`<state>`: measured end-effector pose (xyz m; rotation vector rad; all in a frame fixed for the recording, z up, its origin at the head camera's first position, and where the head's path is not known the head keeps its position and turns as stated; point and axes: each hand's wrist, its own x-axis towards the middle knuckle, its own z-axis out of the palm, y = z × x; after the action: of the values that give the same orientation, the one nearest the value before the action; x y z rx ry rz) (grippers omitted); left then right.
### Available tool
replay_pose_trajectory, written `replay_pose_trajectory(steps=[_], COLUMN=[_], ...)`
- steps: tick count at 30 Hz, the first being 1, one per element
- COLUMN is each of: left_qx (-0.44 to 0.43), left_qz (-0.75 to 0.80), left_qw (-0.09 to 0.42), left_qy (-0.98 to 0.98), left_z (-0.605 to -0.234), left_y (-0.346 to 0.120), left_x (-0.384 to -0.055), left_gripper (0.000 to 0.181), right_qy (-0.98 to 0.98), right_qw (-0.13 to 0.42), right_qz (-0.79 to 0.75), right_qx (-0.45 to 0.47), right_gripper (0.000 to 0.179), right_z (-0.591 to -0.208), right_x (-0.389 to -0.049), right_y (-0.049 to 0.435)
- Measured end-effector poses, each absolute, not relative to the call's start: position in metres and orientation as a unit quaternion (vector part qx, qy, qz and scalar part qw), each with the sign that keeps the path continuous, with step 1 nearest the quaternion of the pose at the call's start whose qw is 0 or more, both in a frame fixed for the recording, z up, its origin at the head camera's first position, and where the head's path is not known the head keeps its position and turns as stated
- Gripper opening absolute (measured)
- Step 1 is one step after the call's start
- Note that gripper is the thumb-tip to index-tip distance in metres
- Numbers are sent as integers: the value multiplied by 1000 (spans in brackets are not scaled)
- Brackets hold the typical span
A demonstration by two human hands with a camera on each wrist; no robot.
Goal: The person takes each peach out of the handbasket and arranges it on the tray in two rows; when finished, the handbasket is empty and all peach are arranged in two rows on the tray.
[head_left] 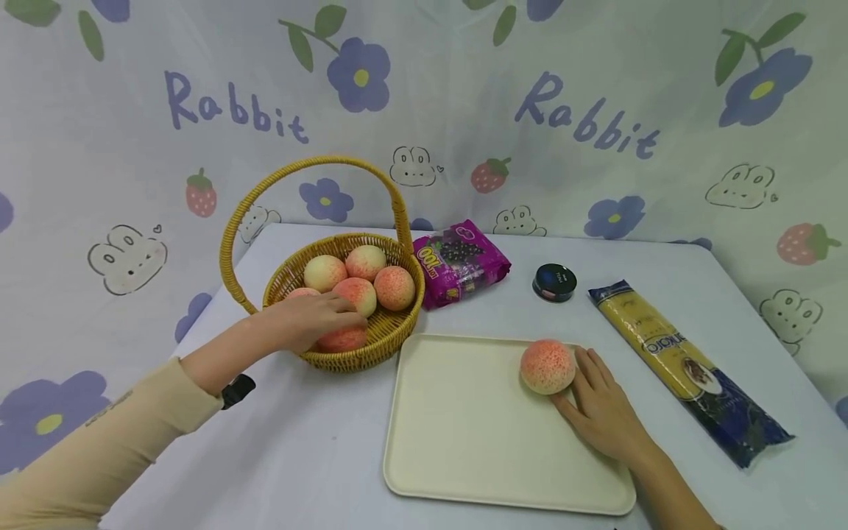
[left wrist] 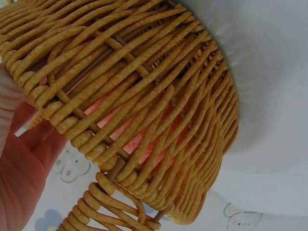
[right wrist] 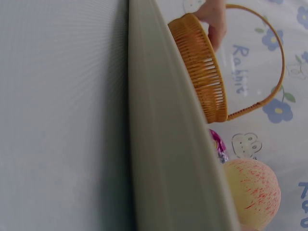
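Observation:
A wicker basket [head_left: 371, 358] with a tall handle holds several pink and cream peaches. My left hand [head_left: 314, 322] reaches over its near left rim, with fingers curled over a redder peach [head_left: 343, 340] inside. In the left wrist view, the basket's woven wall [left wrist: 144, 91] hides most of the fingers. On the right side of a cream tray [head_left: 477, 427] sits a single peach [head_left: 547, 366]. My right hand [head_left: 604, 408] lies at the tray's right edge, fingers extended, with its fingertips right beside that peach. The same peach [right wrist: 252, 192] shows past the tray's rim in the right wrist view.
A purple grape-printed packet [head_left: 460, 263] lies against the basket's right side. Farther right are a round dark tin [head_left: 554, 283] and a long yellow and blue packet [head_left: 685, 368]. A patterned cloth [head_left: 464, 110] hangs behind the white table [head_left: 285, 456].

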<state>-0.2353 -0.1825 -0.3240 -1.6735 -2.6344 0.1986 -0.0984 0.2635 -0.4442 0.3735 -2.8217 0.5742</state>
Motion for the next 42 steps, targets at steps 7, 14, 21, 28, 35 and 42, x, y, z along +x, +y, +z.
replay_pose_trajectory(steps=[7,14,21,28,35,42], left_qx=[-524,-439,-450,-453,-447,-436], left_qz=[56,41,-42,-57,-84,-95], left_qw=[34,8,97,142,134,120], left_qy=[-849,-897,-887,-878,-880,-887], left_z=[-321,-306,-303,-297,-296,-298], left_y=[-183,-176,-165,-144,-123,-107], left_x=[-232,-231,-228,-223,-214,-210], left_gripper=[56,60,69,71,69,66], right_qy=[-965,-966,-965,-965,-964,-964], right_qw=[121,113,123,118,128,125], right_qz=[194,199,192,195,190,190], right_qx=[127,121,130,131,135,134], right_gripper=[68,68,68,67,66,65], right_z=[-447,-445,-447,-447,-447,-444], right_x=[-95,-95,-97,-94,-96,-97], right_y=[265,265,265,263,263,263])
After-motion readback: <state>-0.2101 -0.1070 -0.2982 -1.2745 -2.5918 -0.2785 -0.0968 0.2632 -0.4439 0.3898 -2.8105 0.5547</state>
